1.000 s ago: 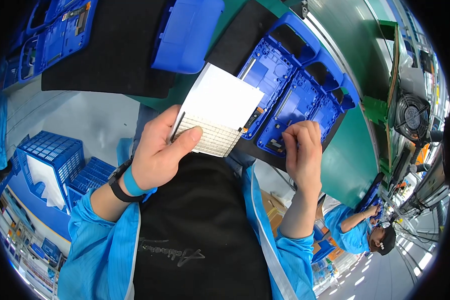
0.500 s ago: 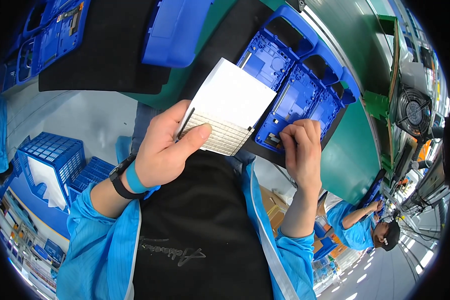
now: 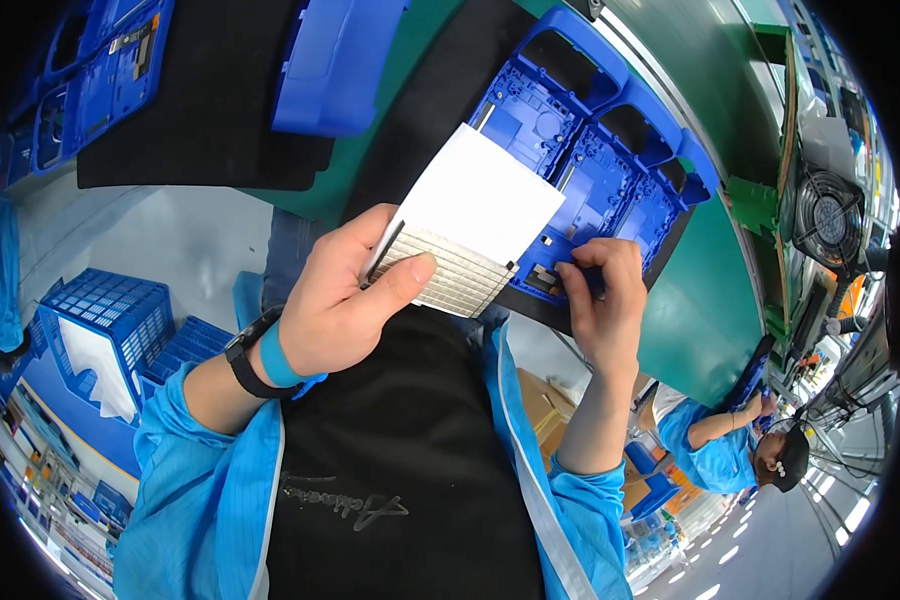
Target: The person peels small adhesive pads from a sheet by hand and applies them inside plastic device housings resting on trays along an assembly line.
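Note:
My left hand [image 3: 342, 290] grips a white sheet [image 3: 480, 195], thumb on top. Rows of narrow silvery-beige strips [image 3: 448, 272] cover its near end. Beyond and to the right lie blue plastic housings [image 3: 595, 165] side by side, with ribs, posts and handle-like loops at their far ends. My right hand [image 3: 610, 300] is over the near corner of one housing, thumb and forefinger drawn together beside a small dark part [image 3: 543, 278]. Whatever those fingertips hold, if anything, is too small to make out. The sheet overlaps part of the housings.
Black mats [image 3: 205, 100] lie on the green bench [image 3: 690, 320]. A blue cover [image 3: 335, 70] and more blue housings [image 3: 100, 80] are at the far left. Blue crates [image 3: 110, 310] stand at the left. On the right are a fan [image 3: 828, 215] and a co-worker [image 3: 715, 440] in blue.
My left hand and the sheet have shifted slightly right and nearer, uncovering a little more of the far housing. My right hand stays over the same corner, its fingers slightly changed.

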Demonstrator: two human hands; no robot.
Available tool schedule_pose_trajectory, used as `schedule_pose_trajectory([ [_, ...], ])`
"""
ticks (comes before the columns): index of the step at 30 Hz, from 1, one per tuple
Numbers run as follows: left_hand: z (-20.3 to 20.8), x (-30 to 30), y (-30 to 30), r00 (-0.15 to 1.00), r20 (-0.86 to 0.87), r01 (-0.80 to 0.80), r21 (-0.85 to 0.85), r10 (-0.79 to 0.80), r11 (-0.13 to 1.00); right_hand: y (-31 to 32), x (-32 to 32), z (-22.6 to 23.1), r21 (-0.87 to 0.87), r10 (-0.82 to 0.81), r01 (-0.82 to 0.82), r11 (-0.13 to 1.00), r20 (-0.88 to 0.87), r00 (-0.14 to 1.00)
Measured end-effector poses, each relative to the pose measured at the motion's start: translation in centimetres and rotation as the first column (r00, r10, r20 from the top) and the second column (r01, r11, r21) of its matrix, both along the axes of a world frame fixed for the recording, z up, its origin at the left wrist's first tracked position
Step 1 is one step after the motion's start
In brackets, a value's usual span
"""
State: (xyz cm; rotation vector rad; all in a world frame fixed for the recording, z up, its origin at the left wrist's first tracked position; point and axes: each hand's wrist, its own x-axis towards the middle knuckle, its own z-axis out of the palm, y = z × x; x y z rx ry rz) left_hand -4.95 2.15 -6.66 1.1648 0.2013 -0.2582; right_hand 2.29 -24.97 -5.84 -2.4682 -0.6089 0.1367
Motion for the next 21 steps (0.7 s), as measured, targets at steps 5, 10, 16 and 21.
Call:
schedule_pose_trajectory([
  [5,-0.3,0.3,-0.7,0.998,-0.022,0.052,-0.005,-0.052,0.999,0.7,-0.7,1.2,0.09,-0.02,0.014,0.996,0.064,0.998],
  [10,0.3,0.7,-1.7,0.997,0.002,0.08,0.033,-0.08,0.996,2.4,-1.3,2.5,0.222,0.078,-0.081,0.972,0.024,0.997],
  [16,0.9,1.3,-2.4,0.987,-0.056,0.153,-0.008,-0.153,0.988,1.8,-2.0,1.2,0.218,0.062,-0.061,0.974,0.002,0.998],
  [21,0.0,1.3,-3.2,0.989,-0.136,0.058,0.014,-0.056,0.998,-0.1,-1.8,0.9,0.277,0.004,-0.031,0.96,0.096,0.995],
])
